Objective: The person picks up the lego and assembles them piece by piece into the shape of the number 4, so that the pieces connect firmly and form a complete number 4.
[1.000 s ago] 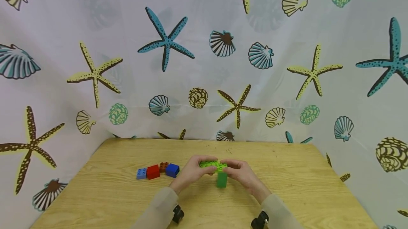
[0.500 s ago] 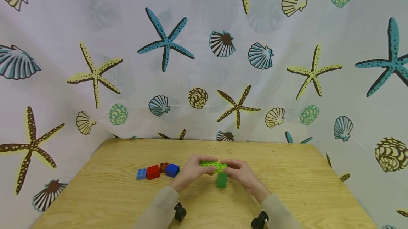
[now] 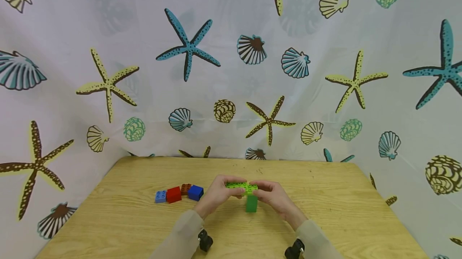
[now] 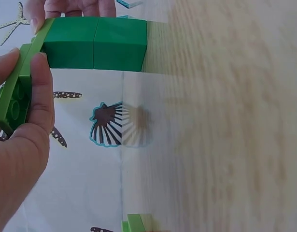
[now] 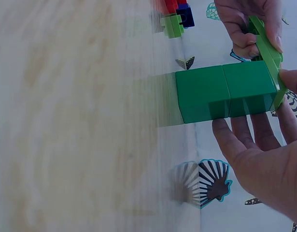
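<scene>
A long light green toy brick (image 3: 236,186) with studs lies level across the top of two dark green toy bricks (image 3: 251,203), stacked upright on the wooden table. Its left part juts out past the stack. My left hand (image 3: 218,193) pinches that overhanging part between thumb and fingers, hollow underside showing in the left wrist view (image 4: 15,106). At the other end, my right hand (image 3: 276,199) pinches the light green brick near the stack's top, its other fingers (image 5: 225,133) along the dark green bricks' side. Whether the light green part is one piece or two is unclear.
On the left of the table sit a light blue brick (image 3: 160,196), a red brick (image 3: 174,195), a brown brick (image 3: 185,189) and a blue brick (image 3: 195,193). Another light green brick (image 5: 173,26) stands near them. A shell-patterned cloth (image 3: 223,70) hangs behind the table.
</scene>
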Tool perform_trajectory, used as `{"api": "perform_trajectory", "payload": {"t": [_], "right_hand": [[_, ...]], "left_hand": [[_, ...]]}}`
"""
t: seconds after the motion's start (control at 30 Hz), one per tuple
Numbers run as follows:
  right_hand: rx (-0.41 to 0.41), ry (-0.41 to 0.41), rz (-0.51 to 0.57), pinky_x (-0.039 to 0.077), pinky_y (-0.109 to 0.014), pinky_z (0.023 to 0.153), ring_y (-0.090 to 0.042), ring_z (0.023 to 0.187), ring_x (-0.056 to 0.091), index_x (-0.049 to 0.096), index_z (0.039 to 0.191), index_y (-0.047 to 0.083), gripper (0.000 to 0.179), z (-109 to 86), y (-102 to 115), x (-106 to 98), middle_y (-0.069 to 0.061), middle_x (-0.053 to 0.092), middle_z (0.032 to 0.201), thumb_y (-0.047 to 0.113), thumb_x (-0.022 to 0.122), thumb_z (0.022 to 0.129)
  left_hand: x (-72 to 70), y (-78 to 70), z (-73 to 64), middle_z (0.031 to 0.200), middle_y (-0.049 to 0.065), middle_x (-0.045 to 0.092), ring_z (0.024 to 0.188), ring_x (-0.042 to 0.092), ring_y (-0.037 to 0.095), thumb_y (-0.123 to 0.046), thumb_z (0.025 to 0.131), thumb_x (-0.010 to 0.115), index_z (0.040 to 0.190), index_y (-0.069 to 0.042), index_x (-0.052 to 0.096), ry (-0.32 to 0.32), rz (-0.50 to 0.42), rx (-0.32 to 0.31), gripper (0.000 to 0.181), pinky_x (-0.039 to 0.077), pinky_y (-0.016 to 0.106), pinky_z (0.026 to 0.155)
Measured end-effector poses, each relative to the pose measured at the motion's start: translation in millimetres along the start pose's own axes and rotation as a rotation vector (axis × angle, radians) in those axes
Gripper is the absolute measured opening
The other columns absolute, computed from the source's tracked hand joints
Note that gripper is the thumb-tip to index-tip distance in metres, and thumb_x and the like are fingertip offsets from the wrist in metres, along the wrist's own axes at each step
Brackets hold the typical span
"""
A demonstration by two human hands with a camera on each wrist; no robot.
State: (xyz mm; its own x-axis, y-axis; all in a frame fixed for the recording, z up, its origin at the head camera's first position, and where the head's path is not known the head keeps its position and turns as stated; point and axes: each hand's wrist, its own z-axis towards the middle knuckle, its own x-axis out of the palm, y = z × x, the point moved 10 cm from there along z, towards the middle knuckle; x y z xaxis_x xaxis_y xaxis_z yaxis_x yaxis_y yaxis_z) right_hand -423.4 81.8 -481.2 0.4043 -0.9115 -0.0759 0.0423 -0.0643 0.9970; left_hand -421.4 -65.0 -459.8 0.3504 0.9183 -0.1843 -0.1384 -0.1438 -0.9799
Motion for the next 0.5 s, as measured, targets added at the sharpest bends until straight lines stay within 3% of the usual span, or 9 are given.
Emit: {"api": "perform_trajectory", "payload": {"t": [0.33, 0.5], "right_hand": [[0.007, 0.003, -0.002, 0.049, -0.039, 0.1, -0.015, 0.111, 0.063, 0.06, 0.133, 0.005, 0.042, -0.3, -0.9, -0.6, -0.012, 0.061, 0.133, 0.021, 0.065, 0.094], [0.002, 0.001, 0.0, 0.05, -0.04, 0.098, -0.015, 0.11, 0.063, 0.061, 0.132, 0.004, 0.042, -0.2, -0.2, -0.1, -0.012, 0.062, 0.131, 0.021, 0.065, 0.094]], "left_hand": [[-0.9, 2.1, -0.1, 0.124, 0.012, 0.067, 0.087, 0.069, 0.02, -0.023, 0.09, 0.072, 0.129, -0.005, 0.065, 0.006, 0.012, -0.005, 0.044, 0.05, 0.055, 0.092], [0.6, 2.5, 0.3, 0.128, 0.012, 0.064, 0.094, 0.068, 0.024, -0.025, 0.091, 0.071, 0.132, -0.006, 0.062, 0.053, 0.019, 0.025, 0.046, 0.055, 0.047, 0.085]]}}
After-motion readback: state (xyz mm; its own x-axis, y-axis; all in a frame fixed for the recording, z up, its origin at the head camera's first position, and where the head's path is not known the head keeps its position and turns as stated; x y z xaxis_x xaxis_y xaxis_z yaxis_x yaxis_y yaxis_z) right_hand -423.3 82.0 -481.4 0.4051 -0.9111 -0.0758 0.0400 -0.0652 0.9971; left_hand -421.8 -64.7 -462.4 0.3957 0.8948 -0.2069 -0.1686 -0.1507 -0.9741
